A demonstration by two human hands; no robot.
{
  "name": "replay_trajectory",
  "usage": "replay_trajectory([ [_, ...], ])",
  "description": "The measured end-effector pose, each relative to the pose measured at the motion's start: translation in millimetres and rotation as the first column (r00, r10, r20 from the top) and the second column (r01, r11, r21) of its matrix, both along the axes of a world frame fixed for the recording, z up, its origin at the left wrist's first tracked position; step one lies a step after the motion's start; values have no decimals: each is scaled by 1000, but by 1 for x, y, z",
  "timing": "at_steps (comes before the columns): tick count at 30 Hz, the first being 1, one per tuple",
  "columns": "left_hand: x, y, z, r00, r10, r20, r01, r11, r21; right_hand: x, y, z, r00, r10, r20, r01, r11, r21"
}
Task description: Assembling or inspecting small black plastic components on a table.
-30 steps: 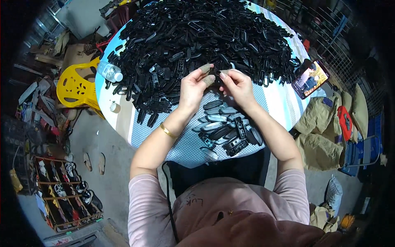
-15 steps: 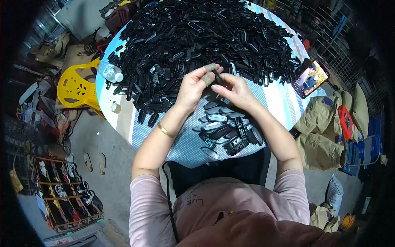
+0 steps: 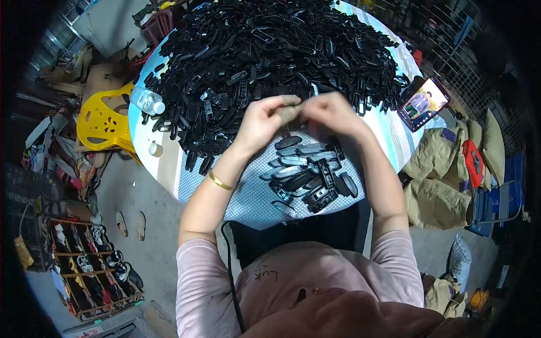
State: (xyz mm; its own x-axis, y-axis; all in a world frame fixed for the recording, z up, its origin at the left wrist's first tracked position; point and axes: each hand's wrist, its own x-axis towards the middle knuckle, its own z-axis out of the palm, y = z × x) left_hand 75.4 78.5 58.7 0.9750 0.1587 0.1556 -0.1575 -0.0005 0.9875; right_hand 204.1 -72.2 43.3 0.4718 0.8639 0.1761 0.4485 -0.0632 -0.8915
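My left hand [image 3: 262, 123] is raised at the near edge of a big heap of black plastic parts [image 3: 236, 90], thumb and fingers pinched together. Brownish wraps cover some of its fingertips. What sits in the pinch is too small to make out. Close against those fingertips is my right hand [image 3: 333, 115], bent inward and smeared by motion, so its grip does not show. Below both hands lies a smaller pile of long, rounded black and grey plastic parts [image 3: 310, 172] on the patterned tablecloth [image 3: 248, 197].
A clear plastic bottle [image 3: 147, 101] lies at the table's left, with a small white cap-like item [image 3: 153, 149] nearby. On the right edge leans a lit phone [image 3: 424, 105]. A yellow chair [image 3: 104, 123], brown sacks [image 3: 437, 200] and a shoe rack [image 3: 93, 267] surround the table.
My right hand has turned inward and blurred. The dark piece seen between my fingers is no longer visible. One more dark part shows at the top of the small pile.
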Motion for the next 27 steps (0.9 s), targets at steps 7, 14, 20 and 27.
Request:
replay_trajectory([
  [7,1,-17,-1,975,-121,-187,201,842,500,27,7,-23,571,-437,695,530,843,95],
  [14,22,-1,-39,955,-50,292,-280,170,945,24,17,-29,602,-468,647,577,815,53],
  [20,23,-2,-30,913,14,409,-379,406,832,34,1,-24,856,-447,258,459,888,16],
  [27,18,5,-17,991,130,-4,-130,991,19,3,2,2,915,-150,-375,300,874,382],
])
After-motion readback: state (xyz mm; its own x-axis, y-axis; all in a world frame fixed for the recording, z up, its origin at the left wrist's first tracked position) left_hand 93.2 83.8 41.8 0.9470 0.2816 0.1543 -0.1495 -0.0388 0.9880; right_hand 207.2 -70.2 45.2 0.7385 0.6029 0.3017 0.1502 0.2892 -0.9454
